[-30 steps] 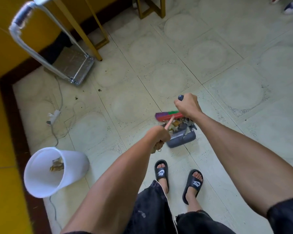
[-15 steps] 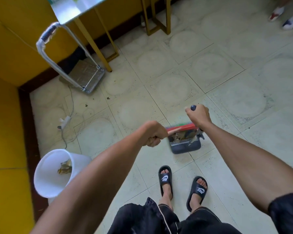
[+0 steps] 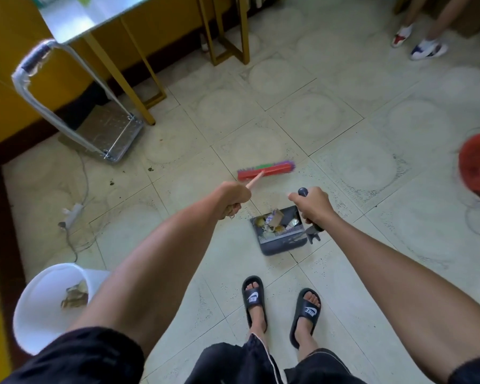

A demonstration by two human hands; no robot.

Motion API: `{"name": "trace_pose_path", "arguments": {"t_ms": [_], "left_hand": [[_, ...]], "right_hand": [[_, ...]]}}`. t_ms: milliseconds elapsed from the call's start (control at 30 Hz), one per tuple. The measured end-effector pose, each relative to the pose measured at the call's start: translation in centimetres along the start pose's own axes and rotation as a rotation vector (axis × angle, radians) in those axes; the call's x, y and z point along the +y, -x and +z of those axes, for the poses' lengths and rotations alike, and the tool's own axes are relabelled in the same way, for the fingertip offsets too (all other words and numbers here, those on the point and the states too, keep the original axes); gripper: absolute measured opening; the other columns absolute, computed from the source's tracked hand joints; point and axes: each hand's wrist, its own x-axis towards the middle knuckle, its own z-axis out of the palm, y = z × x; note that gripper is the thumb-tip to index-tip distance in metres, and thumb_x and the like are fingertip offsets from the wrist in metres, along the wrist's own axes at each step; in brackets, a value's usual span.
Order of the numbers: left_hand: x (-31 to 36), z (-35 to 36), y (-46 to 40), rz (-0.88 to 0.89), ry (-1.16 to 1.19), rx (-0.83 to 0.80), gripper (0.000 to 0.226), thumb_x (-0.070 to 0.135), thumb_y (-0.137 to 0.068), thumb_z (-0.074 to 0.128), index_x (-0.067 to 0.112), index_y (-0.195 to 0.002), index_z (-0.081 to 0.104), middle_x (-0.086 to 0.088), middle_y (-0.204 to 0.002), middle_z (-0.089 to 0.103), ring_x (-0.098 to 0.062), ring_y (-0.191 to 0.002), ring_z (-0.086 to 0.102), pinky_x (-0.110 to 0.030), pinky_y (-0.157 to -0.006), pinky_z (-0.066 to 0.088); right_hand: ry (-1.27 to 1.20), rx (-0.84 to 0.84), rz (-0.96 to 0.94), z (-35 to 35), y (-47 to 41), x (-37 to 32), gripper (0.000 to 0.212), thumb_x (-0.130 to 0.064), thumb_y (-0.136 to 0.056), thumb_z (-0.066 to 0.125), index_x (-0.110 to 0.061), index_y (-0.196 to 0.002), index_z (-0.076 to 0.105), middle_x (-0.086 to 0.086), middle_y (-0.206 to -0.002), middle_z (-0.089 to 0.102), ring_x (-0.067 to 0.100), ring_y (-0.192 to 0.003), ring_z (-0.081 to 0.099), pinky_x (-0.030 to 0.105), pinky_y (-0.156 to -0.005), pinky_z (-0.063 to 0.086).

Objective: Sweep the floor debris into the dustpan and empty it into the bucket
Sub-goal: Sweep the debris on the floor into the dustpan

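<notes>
My left hand (image 3: 233, 199) grips the pale handle of a broom whose red head (image 3: 265, 171), with green and purple bristles, is held out ahead over the tiles. My right hand (image 3: 312, 205) is closed on the dark upright handle of a grey dustpan (image 3: 281, 241), which stands on the floor in front of my feet. Wrappers and scraps (image 3: 273, 223) lie inside the pan. A white bucket (image 3: 43, 309) stands at the lower left with some debris in it, partly hidden by my left arm.
A folding metal trolley (image 3: 108, 134) leans by the yellow wall at the left, with a power strip and cable (image 3: 72, 212) on the floor. Gold table legs (image 3: 150, 106) stand behind. A red basin (image 3: 478, 166) sits at the right edge. Another person's feet (image 3: 416, 42) are top right.
The broom head has lifted off the dustpan and moved forward and away from it. The dustpan, holding the debris, has stayed on the floor under my right hand.
</notes>
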Motion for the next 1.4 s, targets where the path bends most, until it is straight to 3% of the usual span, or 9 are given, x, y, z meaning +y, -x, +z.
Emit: {"name": "trace_pose_path", "arguments": {"t_ms": [200,367,533,600,667,733,1067,1233,1400], "left_hand": [[1.3,3.6,-3.3,0.151,0.052,0.047,0.036,0.016,-0.101,0.041,0.000,-0.133,0.047,-0.006,-0.073,0.046,-0.012,-0.043,0.035,-0.009,-0.023,0.028],[0.7,7.6,-4.0,0.135,0.038,-0.097,0.033,0.014,-0.101,0.042,0.004,-0.132,0.048,-0.002,-0.067,0.040,-0.009,-0.043,0.032,-0.008,-0.023,0.025],[1.0,4.6,-2.9,0.080,-0.083,-0.237,0.041,0.013,-0.100,0.032,0.021,-0.140,0.035,-0.001,-0.061,0.058,-0.009,-0.015,0.023,-0.011,-0.023,0.024],[1.1,2.8,-2.0,-0.001,-0.093,-0.345,0.025,0.011,-0.097,0.031,0.017,-0.111,0.051,-0.003,-0.035,0.039,-0.011,-0.015,0.023,-0.011,-0.023,0.023],[0.6,2.2,-1.2,-0.062,-0.108,-0.408,0.025,0.012,-0.095,0.029,0.012,-0.075,0.043,-0.002,-0.035,0.033,-0.011,-0.017,0.021,-0.011,-0.024,0.021],[-0.2,2.3,-0.7,-0.093,-0.151,-0.453,0.031,0.012,-0.093,0.024,0.014,-0.066,0.037,-0.001,-0.038,0.031,-0.010,-0.018,0.019,-0.010,-0.026,0.019],[-0.4,0.2,2.8,0.021,-0.242,-0.384,0.038,0.003,-0.091,0.019,0.020,-0.117,0.040,-0.003,-0.042,0.038,-0.012,-0.022,0.035,-0.010,-0.023,0.020],[0.1,-2.5,4.7,0.089,-0.259,-0.270,0.029,0.003,-0.095,0.022,0.015,-0.117,0.037,-0.003,-0.055,0.038,-0.011,-0.025,0.037,-0.012,-0.027,0.022],[1.9,-4.8,4.4,0.094,-0.164,-0.170,0.049,0.006,-0.096,0.021,0.017,-0.143,0.033,-0.003,-0.038,0.039,-0.009,-0.019,0.028,-0.010,-0.022,0.020]], "right_hand": [[-0.093,0.080,-0.108,0.4,-0.3,0.0,0.034,-0.033,-0.082,0.067,-0.014,-0.059,0.050,0.008,-0.057,0.055,0.017,-0.044,0.051,0.033,-0.047,0.047],[-0.155,-0.014,-0.146,0.0,-1.4,-0.6,0.039,-0.035,-0.091,0.062,0.003,-0.084,0.063,0.012,-0.063,0.066,0.010,-0.039,0.054,0.022,-0.038,0.044],[-0.063,-0.017,-0.146,0.6,-1.0,-0.4,0.058,-0.065,-0.089,0.050,-0.007,-0.083,0.056,0.009,-0.062,0.063,0.012,-0.043,0.055,0.027,-0.045,0.048],[-0.006,0.047,-0.127,1.1,-0.4,-0.4,0.056,-0.068,-0.088,0.047,-0.014,-0.071,0.050,0.005,-0.061,0.058,0.016,-0.049,0.052,0.029,-0.049,0.046],[0.041,0.157,-0.111,1.6,-0.2,-0.3,0.056,-0.066,-0.088,0.049,-0.018,-0.060,0.041,0.000,-0.057,0.048,0.016,-0.050,0.046,0.029,-0.047,0.037],[0.019,0.209,-0.099,1.9,-0.2,-0.1,0.057,-0.061,-0.086,0.056,-0.019,-0.055,0.034,-0.002,-0.052,0.040,0.016,-0.047,0.039,0.029,-0.045,0.031],[-0.084,0.129,0.066,0.1,0.7,2.3,0.038,-0.042,-0.084,0.066,-0.010,-0.066,0.056,0.007,-0.061,0.056,0.022,-0.052,0.051,0.031,-0.054,0.042],[-0.036,0.137,0.063,0.3,1.8,2.5,0.035,-0.034,-0.090,0.061,-0.011,-0.066,0.053,0.007,-0.064,0.056,0.017,-0.045,0.049,0.022,-0.041,0.036],[0.050,0.106,0.027,0.4,1.9,1.5,0.035,-0.033,-0.090,0.059,-0.011,-0.064,0.050,0.005,-0.064,0.054,0.019,-0.053,0.051,0.027,-0.046,0.036]]}}
